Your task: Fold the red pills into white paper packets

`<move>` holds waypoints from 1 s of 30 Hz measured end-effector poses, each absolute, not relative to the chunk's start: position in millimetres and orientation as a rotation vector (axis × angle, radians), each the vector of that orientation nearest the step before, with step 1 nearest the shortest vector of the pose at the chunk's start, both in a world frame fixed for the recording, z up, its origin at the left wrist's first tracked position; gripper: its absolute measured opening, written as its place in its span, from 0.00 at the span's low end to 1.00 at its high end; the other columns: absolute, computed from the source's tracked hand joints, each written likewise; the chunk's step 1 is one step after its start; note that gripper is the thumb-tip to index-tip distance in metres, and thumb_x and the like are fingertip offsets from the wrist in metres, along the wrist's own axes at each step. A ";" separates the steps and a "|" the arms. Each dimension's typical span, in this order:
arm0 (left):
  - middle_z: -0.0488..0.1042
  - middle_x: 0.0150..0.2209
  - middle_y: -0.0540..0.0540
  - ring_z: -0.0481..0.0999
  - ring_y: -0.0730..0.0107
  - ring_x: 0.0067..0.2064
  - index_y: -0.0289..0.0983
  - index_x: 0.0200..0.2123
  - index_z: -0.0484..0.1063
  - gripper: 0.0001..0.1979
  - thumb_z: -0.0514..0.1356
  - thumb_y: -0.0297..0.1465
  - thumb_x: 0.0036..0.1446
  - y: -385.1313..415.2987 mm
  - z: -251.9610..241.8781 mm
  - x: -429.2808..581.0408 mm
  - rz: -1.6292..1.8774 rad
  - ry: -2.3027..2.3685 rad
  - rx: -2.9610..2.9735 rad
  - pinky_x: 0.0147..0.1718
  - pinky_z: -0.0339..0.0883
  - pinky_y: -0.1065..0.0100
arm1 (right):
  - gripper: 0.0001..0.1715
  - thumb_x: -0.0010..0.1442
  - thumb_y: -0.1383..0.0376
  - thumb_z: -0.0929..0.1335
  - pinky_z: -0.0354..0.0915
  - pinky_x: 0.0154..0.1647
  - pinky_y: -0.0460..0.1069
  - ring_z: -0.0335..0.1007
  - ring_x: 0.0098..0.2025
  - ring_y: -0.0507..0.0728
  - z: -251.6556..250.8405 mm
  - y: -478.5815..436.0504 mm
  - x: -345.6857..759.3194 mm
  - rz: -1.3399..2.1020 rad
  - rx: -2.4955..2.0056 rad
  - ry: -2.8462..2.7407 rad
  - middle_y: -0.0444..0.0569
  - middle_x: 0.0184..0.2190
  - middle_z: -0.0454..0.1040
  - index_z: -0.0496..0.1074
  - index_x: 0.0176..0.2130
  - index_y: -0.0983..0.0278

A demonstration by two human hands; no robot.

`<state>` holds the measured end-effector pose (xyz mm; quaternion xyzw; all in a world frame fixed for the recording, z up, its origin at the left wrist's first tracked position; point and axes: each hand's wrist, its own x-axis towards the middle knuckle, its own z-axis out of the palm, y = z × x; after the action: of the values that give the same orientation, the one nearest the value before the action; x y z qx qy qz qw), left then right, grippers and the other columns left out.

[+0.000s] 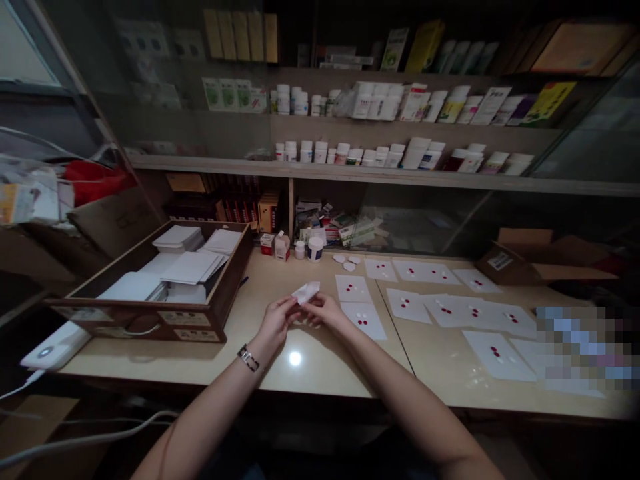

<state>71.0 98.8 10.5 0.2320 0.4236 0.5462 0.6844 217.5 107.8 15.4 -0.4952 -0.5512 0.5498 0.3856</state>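
Both of my hands pinch a partly folded white paper (306, 291) above the middle of the table. My left hand (277, 320), with a watch (249, 358) on its wrist, grips the paper's left side. The right side is between the fingers of my right hand (324, 311). Whether pills lie inside the fold I cannot see. To the right, several flat white paper sheets (361, 331) carry red and white pills (363, 322). Beyond my hands, a few small folded white packets (349, 266) lie together.
A wooden drawer (220, 323) with stacks of white paper (183, 267) stands at left. Small bottles (315, 249) and boxes (267, 244) line the table's back, below shelves (380, 175) of medicine. An opened cardboard box (515, 260) sits back right. A white device (56, 347) with a cable is at left.
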 end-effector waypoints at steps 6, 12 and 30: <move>0.76 0.26 0.45 0.74 0.75 0.26 0.32 0.27 0.73 0.10 0.69 0.29 0.40 98.3 10.9 70.8 1.158 0.970 0.607 0.24 0.66 0.77 | 0.21 0.42 0.54 0.74 0.56 0.18 0.43 0.65 0.20 0.50 11.7 107.3 212.9 1.361 -1.195 -1.299 0.47 0.22 0.73 0.72 0.30 0.68; 0.74 0.23 0.46 0.70 0.77 0.19 0.31 0.27 0.74 0.14 0.71 0.31 0.36 104.7 25.5 63.2 0.995 1.054 0.866 0.19 0.62 0.76 | 0.18 0.39 0.56 0.74 0.58 0.21 0.44 0.67 0.21 0.52 20.4 107.7 221.7 1.308 -1.240 -1.322 0.47 0.21 0.73 0.72 0.26 0.68; 0.68 0.15 0.51 0.61 0.78 0.18 0.33 0.16 0.72 0.09 0.68 0.30 0.33 116.5 20.7 65.3 0.978 1.156 1.249 0.18 0.51 0.75 | 0.11 0.41 0.63 0.72 0.56 0.19 0.43 0.63 0.20 0.49 13.9 108.2 237.1 1.404 -1.294 -1.515 0.44 0.20 0.71 0.72 0.27 0.68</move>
<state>65.3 116.5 20.7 0.5291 0.4897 0.4143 0.5556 237.1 108.2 13.9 -0.4983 -0.5835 0.5408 0.3448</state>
